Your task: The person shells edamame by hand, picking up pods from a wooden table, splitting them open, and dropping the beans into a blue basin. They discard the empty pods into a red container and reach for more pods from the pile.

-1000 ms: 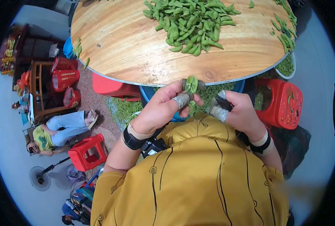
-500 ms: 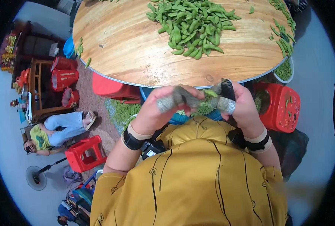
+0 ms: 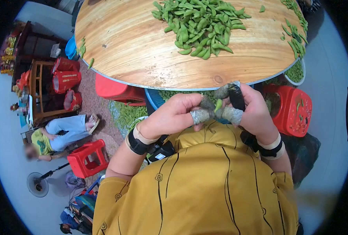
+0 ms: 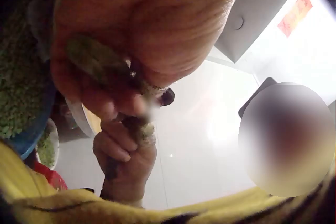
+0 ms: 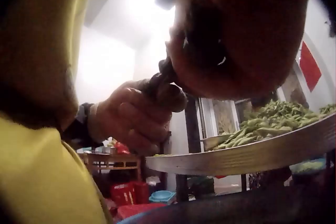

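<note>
A small green soybean pod (image 3: 218, 105) sits between the fingertips of both hands, close in front of the table's near edge. My left hand (image 3: 174, 112) pinches it from the left with a taped thumb and forefinger. From the right, my right hand (image 3: 255, 111) pinches its other side; silver-grey tape wraps the thumb, and a black wrap covers part of a finger. In the left wrist view the right hand (image 4: 126, 155) shows beyond the left palm. The right wrist view shows the left hand (image 5: 131, 119) meeting the right fingers, with the pod itself hidden there.
A heap of soybean pods (image 3: 201, 27) lies on the round wooden table (image 3: 131, 58). Below its edge stands a blue basin (image 3: 154, 100) of shelled beans. Red stools (image 3: 293, 111) flank the lap. A seated person (image 3: 60, 133) is at the left.
A second ago the left hand held up a split-open pod, with the right hand apart from it. Both hands have since come together, and a small pod now shows between their fingertips.
</note>
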Tool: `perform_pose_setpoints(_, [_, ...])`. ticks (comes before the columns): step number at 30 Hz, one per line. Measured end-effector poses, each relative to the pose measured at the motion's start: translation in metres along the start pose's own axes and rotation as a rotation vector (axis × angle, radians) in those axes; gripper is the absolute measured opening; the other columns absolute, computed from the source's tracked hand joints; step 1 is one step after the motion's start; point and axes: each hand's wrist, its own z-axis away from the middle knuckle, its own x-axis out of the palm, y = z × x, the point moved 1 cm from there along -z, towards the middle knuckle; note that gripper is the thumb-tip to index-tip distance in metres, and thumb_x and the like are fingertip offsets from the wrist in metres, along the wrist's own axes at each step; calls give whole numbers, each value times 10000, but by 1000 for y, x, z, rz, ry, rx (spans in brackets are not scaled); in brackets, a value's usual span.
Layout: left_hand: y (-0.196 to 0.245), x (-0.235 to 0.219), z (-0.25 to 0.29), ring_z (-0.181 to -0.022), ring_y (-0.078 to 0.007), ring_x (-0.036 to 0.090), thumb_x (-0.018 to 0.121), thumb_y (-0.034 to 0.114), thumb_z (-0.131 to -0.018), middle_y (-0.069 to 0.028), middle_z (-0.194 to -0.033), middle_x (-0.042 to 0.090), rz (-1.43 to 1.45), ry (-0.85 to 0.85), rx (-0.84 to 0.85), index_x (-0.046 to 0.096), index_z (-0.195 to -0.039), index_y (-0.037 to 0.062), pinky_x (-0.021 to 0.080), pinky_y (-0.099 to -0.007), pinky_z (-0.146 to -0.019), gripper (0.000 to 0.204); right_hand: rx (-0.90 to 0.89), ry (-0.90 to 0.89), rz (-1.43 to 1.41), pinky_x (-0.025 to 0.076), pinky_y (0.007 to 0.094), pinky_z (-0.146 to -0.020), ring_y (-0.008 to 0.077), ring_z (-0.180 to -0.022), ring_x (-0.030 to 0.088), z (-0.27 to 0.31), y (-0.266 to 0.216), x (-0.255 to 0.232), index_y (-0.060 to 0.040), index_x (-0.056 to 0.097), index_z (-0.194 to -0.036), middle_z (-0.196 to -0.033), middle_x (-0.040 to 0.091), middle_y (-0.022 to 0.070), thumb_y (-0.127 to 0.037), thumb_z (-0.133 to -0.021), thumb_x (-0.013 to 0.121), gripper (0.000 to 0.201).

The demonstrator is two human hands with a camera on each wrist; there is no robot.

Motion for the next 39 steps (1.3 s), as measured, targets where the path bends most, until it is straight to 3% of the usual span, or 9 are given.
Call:
perform_pose_setpoints(2, [5,1,2,-649,-15,459,519,69,-929,56,-773,550,-8,-39,-34,610,-1129,37,398,-184,-585,222,217,-23,-9,426,190,-543,29,-613,501,0,-9,-4,-42,572,-1067,-814,585,-42,-102,-809,695,292])
perform_pose_setpoints(21, [-15,-2,-13,-690,-77,528,489,-20,-853,-19,-772,589,-219,284,188,607,-1062,-11,460,-243,-644,240,180,-45,-77,392,164,-454,19,-533,461,4,-8,4,-65,476,-1303,-826,591,-27,-37,-878,464,426])
perform_pose_setpoints(29, [-2,0,-7,-706,-126,560,530,6,-856,-11,-813,598,-1355,392,435,613,-1056,-13,468,-300,-632,218,362,-40,-158,312,166,-414,19,-489,399,-7,-10,3,-79,532,-1235,-748,538,-43,-44,-884,459,360])
perform_pose_setpoints(30, [-4,0,-8,-706,-126,560,530,6,-856,-11,-813,598,-1354,388,436,613,-1056,-13,468,-300,-632,218,395,-46,-243,310,169,-406,21,-483,393,-7,-8,3,-81,543,-1216,-726,525,-42,-54,-889,462,339])
perform_pose_setpoints(32, [-11,-1,-12,-611,-139,538,567,54,-870,-62,-728,590,-391,319,296,583,-985,-9,444,-298,-581,132,428,-73,-393,308,170,-398,24,-476,389,-5,-14,4,-84,547,-1207,-715,519,-38,-64,-894,467,324])
perform_pose_setpoints(33, [-11,-5,-11,-611,-139,538,567,54,-870,-62,-728,590,-392,319,295,583,-985,-9,444,-298,-581,132,459,-104,-542,305,172,-391,27,-470,384,-4,-16,5,-86,550,-1199,-704,514,-34,-74,-900,472,309])
perform_pose_setpoints(35, [-15,-10,-7,-577,-96,510,534,76,-916,-33,-721,588,554,10,-24,576,-973,-4,431,-276,-563,107,441,-119,-554,316,173,-387,30,-468,394,-4,-15,7,-85,552,-1194,-704,519,-30,-84,-905,479,298])
perform_pose_setpoints(37, [-16,-9,-10,-574,-90,522,508,80,-934,-13,-723,589,460,22,22,584,-952,6,448,-266,-576,107,417,-128,-565,327,175,-384,34,-466,403,-5,-14,7,-84,554,-1189,-704,524,-25,-94,-910,485,287])
perform_pose_setpoints(39, [-14,-7,-10,-582,-98,532,541,110,-921,-36,-693,579,-173,227,86,579,-921,10,455,-271,-567,107,436,-49,-348,355,178,-388,40,-472,431,-6,-10,6,-69,556,-1164,-707,535,-16,-60,-886,472,290])
